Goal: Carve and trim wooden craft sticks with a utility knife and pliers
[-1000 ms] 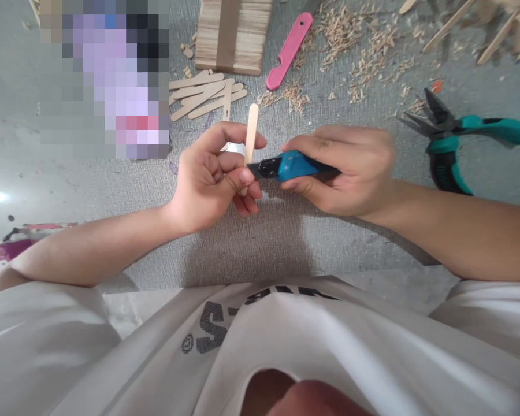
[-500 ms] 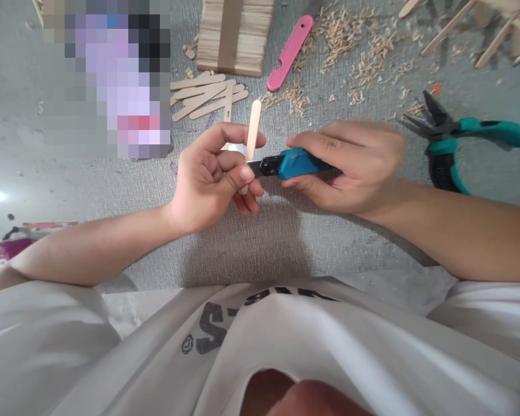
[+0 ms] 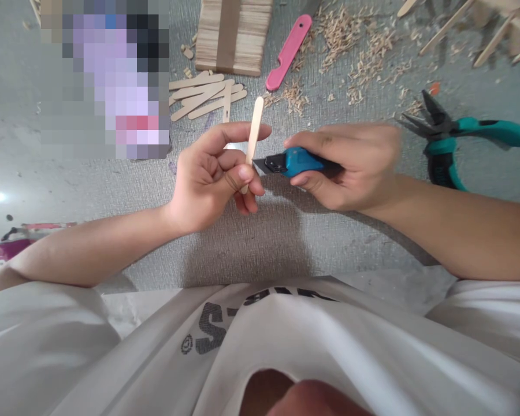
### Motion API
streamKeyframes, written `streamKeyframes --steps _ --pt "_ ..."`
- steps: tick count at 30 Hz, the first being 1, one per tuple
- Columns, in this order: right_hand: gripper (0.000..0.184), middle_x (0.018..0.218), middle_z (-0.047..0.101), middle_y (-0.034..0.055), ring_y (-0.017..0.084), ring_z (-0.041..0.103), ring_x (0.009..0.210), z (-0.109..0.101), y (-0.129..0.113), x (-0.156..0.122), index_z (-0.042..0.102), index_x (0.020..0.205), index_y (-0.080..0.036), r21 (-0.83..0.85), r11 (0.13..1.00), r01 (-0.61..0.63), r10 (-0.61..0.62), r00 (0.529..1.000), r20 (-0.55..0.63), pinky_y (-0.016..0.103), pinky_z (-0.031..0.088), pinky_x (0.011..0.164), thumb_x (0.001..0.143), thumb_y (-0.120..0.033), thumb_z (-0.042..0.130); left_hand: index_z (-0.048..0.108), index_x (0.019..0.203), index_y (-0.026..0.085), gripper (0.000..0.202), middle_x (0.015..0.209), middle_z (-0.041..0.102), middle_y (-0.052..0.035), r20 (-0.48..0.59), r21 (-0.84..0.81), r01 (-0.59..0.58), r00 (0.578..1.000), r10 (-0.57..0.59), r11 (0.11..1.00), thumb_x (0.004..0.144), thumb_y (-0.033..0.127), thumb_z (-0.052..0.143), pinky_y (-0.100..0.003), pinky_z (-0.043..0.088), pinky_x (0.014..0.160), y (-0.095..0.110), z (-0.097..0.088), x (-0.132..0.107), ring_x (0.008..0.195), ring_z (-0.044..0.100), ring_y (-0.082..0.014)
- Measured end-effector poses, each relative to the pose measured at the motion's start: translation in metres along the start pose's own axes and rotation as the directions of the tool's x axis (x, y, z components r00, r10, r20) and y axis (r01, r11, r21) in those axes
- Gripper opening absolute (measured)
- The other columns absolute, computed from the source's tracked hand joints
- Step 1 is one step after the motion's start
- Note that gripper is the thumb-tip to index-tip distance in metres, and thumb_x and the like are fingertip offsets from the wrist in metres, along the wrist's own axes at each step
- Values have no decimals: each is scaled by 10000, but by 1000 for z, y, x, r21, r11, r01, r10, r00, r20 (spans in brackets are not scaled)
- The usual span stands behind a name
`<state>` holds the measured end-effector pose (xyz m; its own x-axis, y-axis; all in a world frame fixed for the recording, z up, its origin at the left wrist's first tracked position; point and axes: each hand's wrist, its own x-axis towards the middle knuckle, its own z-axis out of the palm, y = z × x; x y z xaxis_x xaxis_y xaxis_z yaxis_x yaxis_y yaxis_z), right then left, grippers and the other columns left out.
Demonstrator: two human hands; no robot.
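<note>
My left hand [image 3: 219,173] pinches a wooden popsicle stick [image 3: 255,127] between thumb and fingers, its rounded end pointing up and away from me. In my right hand [image 3: 351,164] is a blue and black utility knife [image 3: 301,162], gripped around the handle. The blade points left, and its tip is at the stick's right edge just above my left thumb. Whether the tip touches the wood I cannot tell.
Loose popsicle sticks [image 3: 208,95] lie beyond my left hand, near a banded stack of sticks [image 3: 249,40]. A pink-handled knife [image 3: 288,52] lies beside wood shavings [image 3: 342,34]. Teal and black pliers [image 3: 444,138] rest at right. A stick construction [image 3: 498,29] stands at the far right.
The knife has shifted slightly right, with its blade drawn back from across the stick to its edge. The stick has tilted a little to the right; my left hand stays in place.
</note>
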<state>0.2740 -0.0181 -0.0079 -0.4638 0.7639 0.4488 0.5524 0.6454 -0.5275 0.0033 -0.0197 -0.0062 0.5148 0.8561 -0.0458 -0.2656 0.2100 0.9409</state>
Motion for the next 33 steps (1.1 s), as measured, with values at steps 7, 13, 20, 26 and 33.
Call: streamKeyframes --steps 7,13,20,26,33 --pt "485 863 805 49 229 682 691 -1 2 0 844 1296 -311 9 1000 -13 13 1000 28 409 512 638 1104 -707 640 653 1411 237 464 839 837 56 15 -42 -58 998 59 997 1074 471 870 -194 619 461 0 -1 1 559 770 -118" --pt "407 725 683 4 183 568 599 -1 0 4 832 1248 -300 47 996 74 -73 997 -23 371 387 568 1144 -638 631 663 1492 240 523 848 839 34 9 116 -78 997 77 990 1093 541 814 -198 625 473 -4 -4 -3 560 759 -123" --pt "413 699 589 -26 157 489 583 -3 -2 5 802 1270 -278 79 988 129 -132 991 27 350 344 545 1161 -632 621 766 1461 281 322 824 822 29 13 250 -323 944 330 913 1156 365 707 -144 580 462 -12 2 -12 533 719 -88" --pt "408 718 618 -23 144 500 579 -2 -9 5 809 1250 -284 166 982 89 -96 995 37 328 384 562 1167 -636 618 792 1417 235 338 755 762 22 -47 315 -283 948 313 906 1122 376 706 -234 633 498 -10 8 -17 507 674 -116" --pt "370 746 649 -2 192 543 615 -2 -15 2 816 1263 -347 210 977 -23 4 996 90 366 438 599 1142 -646 635 795 1439 239 364 754 777 38 -27 415 -350 918 396 840 1126 201 613 -174 626 523 -10 9 -17 511 683 -88"
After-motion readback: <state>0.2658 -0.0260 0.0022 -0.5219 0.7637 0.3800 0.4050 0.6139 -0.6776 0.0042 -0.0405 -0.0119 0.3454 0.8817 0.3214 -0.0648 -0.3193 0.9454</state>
